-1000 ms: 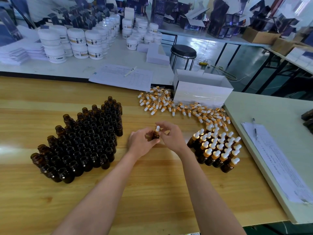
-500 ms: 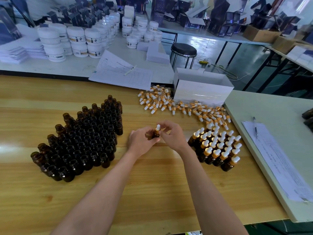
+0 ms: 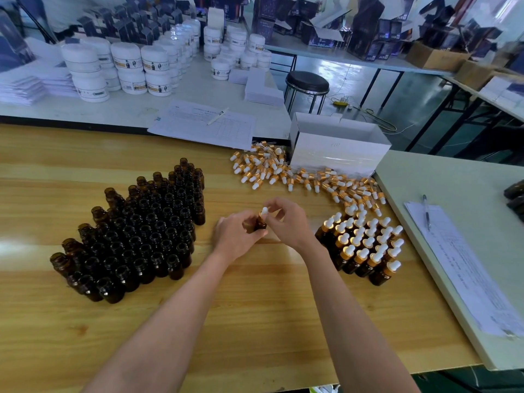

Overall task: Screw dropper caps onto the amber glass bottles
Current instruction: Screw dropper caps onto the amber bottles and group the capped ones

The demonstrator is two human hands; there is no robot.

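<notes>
Centre of frame: left hand (image 3: 238, 236) wraps the amber bottle (image 3: 261, 224), probably to stop it turning, while right hand (image 3: 286, 222) pinches the dropper cap (image 3: 264, 211) seated on its neck, apparently mid-twist. Uncapped bottles (image 3: 136, 234) stand massed at left, capped bottles (image 3: 365, 245) at right and loose caps (image 3: 283, 174) at upper centre, likely so that work flows left to right within reach.

left hand (image 3: 236, 235) gripping amber bottle (image 3: 261, 224), right hand (image 3: 286, 222) pinching its dropper cap (image 3: 264, 211)

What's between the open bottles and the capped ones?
In the head view: the left hand and right hand, gripping one bottle and its cap; bare table around.
</notes>
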